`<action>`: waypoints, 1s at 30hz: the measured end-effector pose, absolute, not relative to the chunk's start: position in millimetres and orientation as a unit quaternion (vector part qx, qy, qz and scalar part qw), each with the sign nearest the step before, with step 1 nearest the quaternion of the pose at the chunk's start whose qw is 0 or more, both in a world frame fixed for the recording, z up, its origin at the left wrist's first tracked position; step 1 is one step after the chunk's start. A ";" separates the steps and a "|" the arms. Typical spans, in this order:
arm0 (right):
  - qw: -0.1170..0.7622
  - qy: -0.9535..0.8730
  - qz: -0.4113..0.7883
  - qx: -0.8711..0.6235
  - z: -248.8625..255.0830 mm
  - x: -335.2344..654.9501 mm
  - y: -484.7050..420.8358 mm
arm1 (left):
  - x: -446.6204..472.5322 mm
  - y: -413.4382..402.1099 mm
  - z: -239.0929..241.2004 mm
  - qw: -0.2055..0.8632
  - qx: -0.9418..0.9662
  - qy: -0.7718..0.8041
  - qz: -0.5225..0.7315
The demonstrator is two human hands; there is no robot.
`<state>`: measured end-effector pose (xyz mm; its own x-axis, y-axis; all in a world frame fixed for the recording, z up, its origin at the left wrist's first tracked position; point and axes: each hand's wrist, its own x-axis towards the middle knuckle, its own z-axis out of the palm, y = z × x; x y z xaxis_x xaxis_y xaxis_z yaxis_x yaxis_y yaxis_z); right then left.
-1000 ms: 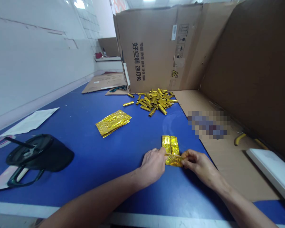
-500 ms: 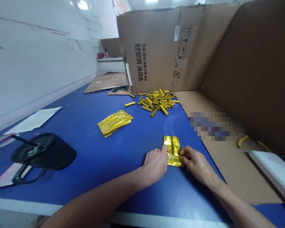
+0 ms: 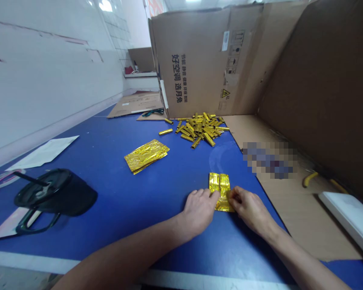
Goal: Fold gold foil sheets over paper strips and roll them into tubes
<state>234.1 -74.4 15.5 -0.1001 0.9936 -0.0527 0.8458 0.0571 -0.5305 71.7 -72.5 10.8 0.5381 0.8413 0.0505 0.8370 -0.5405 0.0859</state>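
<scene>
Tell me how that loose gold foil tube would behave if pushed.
The loose gold foil tube looks thin-walled, so probably light and easily dented. Its rounded shape on the smooth blue table suggests it may roll.

"How many hands do you have on the blue table?"

"Two, both mine: my bare left hand [image 3: 198, 213] and my bare right hand [image 3: 251, 209]."

"How much gold foil is under them?"

"One creased gold foil piece [image 3: 221, 189]. Farther off lies one flat gold foil bundle [image 3: 146, 156]."

"And the tubes?"

"One heap of short gold foil tubes [image 3: 199, 129], too many to count, and one gold foil tube [image 3: 165, 131] apart from it."

"What else?"

"One black plastic tumbler [image 3: 56, 193] and one white paper sheet [image 3: 42, 153]."
</scene>
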 end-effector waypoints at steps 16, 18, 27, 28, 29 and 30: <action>0.046 -0.737 0.077 -0.670 10.9 229.1 -81.7 | 65.7 -68.0 9.5 0.011 0.904 0.426 0.035; 0.055 -0.738 0.048 -0.671 12.3 232.5 -84.0 | 65.4 -67.7 9.9 0.008 0.907 0.421 0.032; 0.169 -0.882 -0.015 -0.440 15.0 228.0 -123.4 | 66.3 -68.7 12.2 0.010 0.909 0.415 0.029; 0.163 -0.885 -0.022 -0.436 10.3 228.4 -127.2 | 66.3 -68.6 12.2 0.013 0.909 0.415 0.029; 0.152 -0.885 -0.023 -0.439 5.4 229.5 -129.9 | 66.0 -68.3 12.0 0.016 0.909 0.415 0.028; 0.140 -0.888 -0.021 -0.438 1.1 231.1 -131.8 | 65.5 -67.7 11.7 0.018 0.910 0.414 0.028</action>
